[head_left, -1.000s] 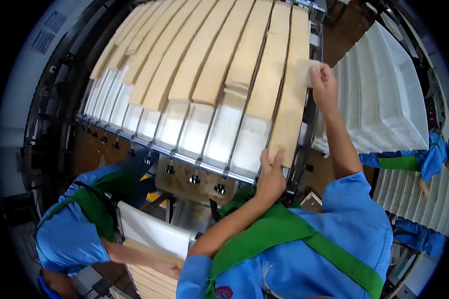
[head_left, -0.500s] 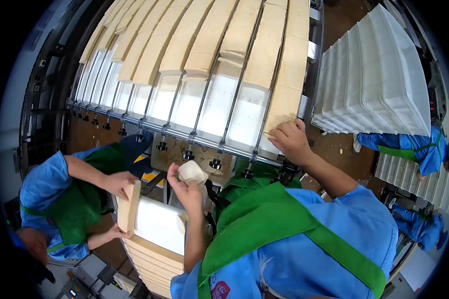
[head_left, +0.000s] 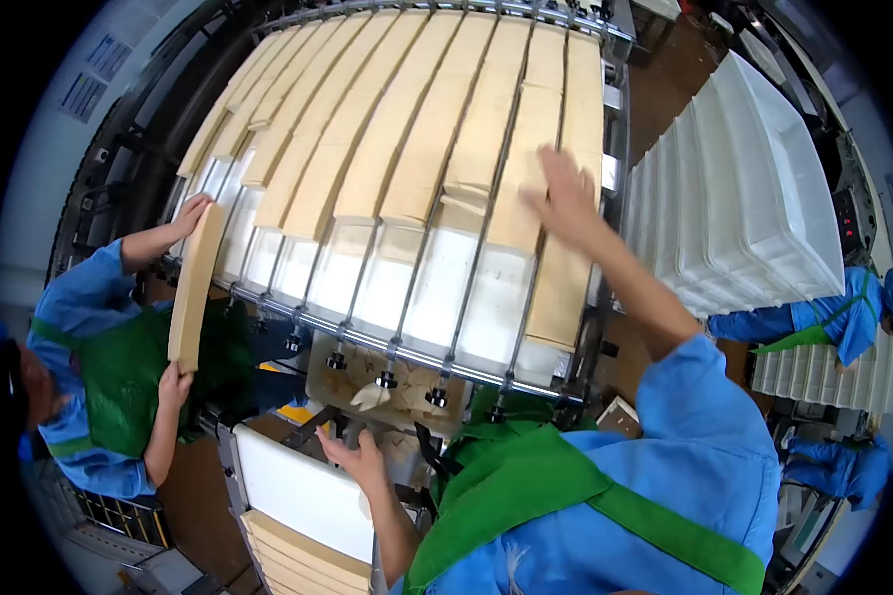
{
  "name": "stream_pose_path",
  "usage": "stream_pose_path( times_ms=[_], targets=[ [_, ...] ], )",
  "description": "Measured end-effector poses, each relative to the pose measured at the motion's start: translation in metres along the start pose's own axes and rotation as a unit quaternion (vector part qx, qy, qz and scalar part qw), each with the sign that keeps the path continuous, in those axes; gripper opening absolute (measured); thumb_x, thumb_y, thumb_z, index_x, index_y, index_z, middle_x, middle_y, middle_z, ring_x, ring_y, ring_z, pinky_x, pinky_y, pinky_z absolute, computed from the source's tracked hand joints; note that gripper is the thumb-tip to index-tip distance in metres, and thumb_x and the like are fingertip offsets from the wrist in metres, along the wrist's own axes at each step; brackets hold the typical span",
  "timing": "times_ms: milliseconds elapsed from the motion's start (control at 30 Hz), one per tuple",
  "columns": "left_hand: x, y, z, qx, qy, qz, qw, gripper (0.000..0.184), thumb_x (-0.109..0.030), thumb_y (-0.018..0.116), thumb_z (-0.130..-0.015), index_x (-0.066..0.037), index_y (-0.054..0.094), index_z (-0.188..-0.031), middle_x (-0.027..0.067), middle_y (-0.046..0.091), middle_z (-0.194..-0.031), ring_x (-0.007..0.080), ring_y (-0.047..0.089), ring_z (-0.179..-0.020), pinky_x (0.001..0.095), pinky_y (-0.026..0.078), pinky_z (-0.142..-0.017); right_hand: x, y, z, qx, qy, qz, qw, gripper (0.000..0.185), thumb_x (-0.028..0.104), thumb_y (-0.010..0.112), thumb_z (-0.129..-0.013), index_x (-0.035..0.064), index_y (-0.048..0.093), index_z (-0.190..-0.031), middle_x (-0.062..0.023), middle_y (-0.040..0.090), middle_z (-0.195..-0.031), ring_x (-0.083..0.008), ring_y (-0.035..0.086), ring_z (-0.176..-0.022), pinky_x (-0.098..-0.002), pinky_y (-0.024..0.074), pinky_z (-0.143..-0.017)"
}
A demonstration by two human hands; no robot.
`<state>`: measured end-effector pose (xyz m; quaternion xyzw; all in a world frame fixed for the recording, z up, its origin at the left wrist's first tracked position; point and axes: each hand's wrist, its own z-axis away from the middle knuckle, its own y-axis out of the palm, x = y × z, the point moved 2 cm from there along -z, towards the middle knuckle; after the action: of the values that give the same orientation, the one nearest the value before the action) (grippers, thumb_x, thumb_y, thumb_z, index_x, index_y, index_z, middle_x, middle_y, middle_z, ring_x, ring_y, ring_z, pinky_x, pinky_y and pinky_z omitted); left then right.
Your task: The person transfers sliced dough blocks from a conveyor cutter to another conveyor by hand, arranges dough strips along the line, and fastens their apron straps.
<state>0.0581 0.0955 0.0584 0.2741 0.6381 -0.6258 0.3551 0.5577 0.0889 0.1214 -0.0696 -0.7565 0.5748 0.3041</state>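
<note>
My left hand point(head_left: 355, 461) is open below the rail, with its fingers spread and nothing in it. A small whitish offcut point(head_left: 372, 397) is in the air just above it, over a tray of scraps point(head_left: 318, 382). Further up, my right hand point(head_left: 569, 203) reaches over the long cream-coloured slabs with its fingers apart; it looks blurred, and whether it touches them I cannot tell. The rightmost slab point(head_left: 558, 307) lies below this hand, beside another slab point(head_left: 526, 169). Thin metal bars run between the rows on the white bed point(head_left: 437, 278).
At the left a co-worker holds one slab point(head_left: 196, 288) in both hands. A white-topped stand point(head_left: 303, 486) with several slabs is at lower left. A metal rail with black knobs point(head_left: 387, 380) borders the bed. Stacked white trays point(head_left: 724, 198) stand at right, with other people beyond.
My left hand has let go of the whitish offcut, which is now above the scrap tray. My right hand has moved from the rightmost slab's near end further up the rows. The co-worker has lifted a slab off the stand.
</note>
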Motion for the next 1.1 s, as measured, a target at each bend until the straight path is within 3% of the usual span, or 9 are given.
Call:
stream_pose_path(
  times_ms=[167,233,367,400,500,867,933,1000,1100],
  targets=[
    [0.036,-0.008,-0.006,0.005,0.0,0.117,0.993,0.084,-0.007,0.06,-0.078,-0.002,0.013,-0.147,0.0235,0.021,-0.142,0.033,0.038,-0.125,0.0421,0.04,-0.1,-0.058,0.028,-0.157,-0.038,0.104,0.097,0.989,0.07,0.049,0.046,-0.092,-0.002,0.033,-0.139,-0.0203,0.034,-0.145,-0.0355,0.028,-0.136,-0.0538,0.0224,-0.109],
    [0.003,-0.019,0.019,-0.028,-0.036,0.012,0.999,0.087,-0.011,0.063,-0.076,0.002,0.013,-0.146,0.022,0.028,-0.138,0.0319,0.041,-0.121,0.0417,0.041,-0.098,-0.077,0.068,-0.205,-0.028,-0.002,0.078,0.997,0.055,0.036,0.05,-0.089,0.0005,0.046,-0.131,-0.0225,0.039,-0.139,-0.0398,0.037,-0.127,-0.0511,0.0277,-0.106],
    [0.026,0.001,0.035,-0.077,-0.024,-0.119,0.99,0.079,-0.017,0.065,-0.073,0.005,0.027,-0.139,0.0262,0.033,-0.139,0.0399,0.038,-0.123,0.0455,0.036,-0.102,-0.109,0.152,-0.265,0.056,-0.06,0.347,0.934,0.059,0.019,0.058,-0.082,0.0357,0.044,-0.136,-0.0135,0.043,-0.14,-0.03,0.045,-0.125,-0.0498,0.0364,-0.103],
    [0.004,0.006,0.034,-0.09,-0.037,-0.073,0.993,0.078,-0.015,0.064,-0.072,0.005,0.028,-0.138,0.027,0.034,-0.137,0.0418,0.034,-0.127,0.0451,0.031,-0.106,-0.149,0.166,-0.291,0.076,-0.086,0.373,0.921,0.057,0.024,0.055,-0.086,0.0287,0.04,-0.14,-0.0105,0.044,-0.139,-0.0278,0.049,-0.121,-0.0431,0.0387,-0.103],
    [0.0,0.044,0.021,-0.115,-0.035,-0.041,0.992,0.082,-0.013,0.061,-0.074,0.002,0.018,-0.142,0.0296,0.031,-0.135,0.0445,0.033,-0.125,0.0454,0.03,-0.107,-0.23,0.137,-0.312,0.051,0.012,-0.056,0.997,0.044,0.034,0.039,-0.095,0.0192,0.048,-0.136,-0.0167,0.051,-0.132,-0.0264,0.05,-0.119,-0.0389,0.0413,-0.099],
    [0.032,-0.01,0.034,-0.155,-0.076,0.127,0.977,0.077,-0.013,0.058,-0.077,0.004,0.021,-0.142,0.0274,0.032,-0.139,0.0387,0.033,-0.13,0.0434,0.03,-0.108,-0.22,0.085,-0.323,0.096,0.018,0.278,0.956,0.055,0.042,0.036,-0.097,0.0135,0.036,-0.143,-0.0188,0.032,-0.146,-0.0359,0.042,-0.126,-0.0457,0.0332,-0.105],
    [0.077,-0.009,0.047,-0.17,-0.092,0.135,0.972,0.074,-0.007,0.056,-0.082,-0.005,0.018,-0.145,0.0187,0.034,-0.135,0.0295,0.045,-0.118,0.0396,0.045,-0.094,-0.2,0.129,-0.338,0.119,-0.044,0.324,0.937,0.057,0.044,0.035,-0.097,0.0125,0.034,-0.144,-0.0191,0.029,-0.149,-0.0376,0.041,-0.127,-0.047,0.0317,-0.106],
    [0.079,-0.03,0.061,-0.203,-0.117,0.188,0.954,0.068,-0.003,0.055,-0.084,-0.007,0.023,-0.143,0.017,0.04,-0.129,0.0249,0.052,-0.107,0.0364,0.05,-0.086,-0.149,0.147,-0.303,-0.121,0.047,0.147,0.981,0.067,0.05,0.042,-0.094,0.0125,0.028,-0.147,-0.0169,0.032,-0.148,-0.0369,0.031,-0.134,-0.0502,0.028,-0.108],
    [0.07,-0.065,0.075,-0.223,-0.164,0.197,0.94,0.058,-0.004,0.055,-0.083,-0.002,0.033,-0.137,0.0173,0.046,-0.122,0.0245,0.054,-0.104,0.0341,0.051,-0.081,0.005,0.146,-0.212,-0.068,-0.05,0.062,0.995,0.065,0.045,0.048,-0.092,0.0042,0.034,-0.141,-0.0208,0.038,-0.143,-0.0388,0.036,-0.13,-0.049,0.0301,-0.106]
  ],
)
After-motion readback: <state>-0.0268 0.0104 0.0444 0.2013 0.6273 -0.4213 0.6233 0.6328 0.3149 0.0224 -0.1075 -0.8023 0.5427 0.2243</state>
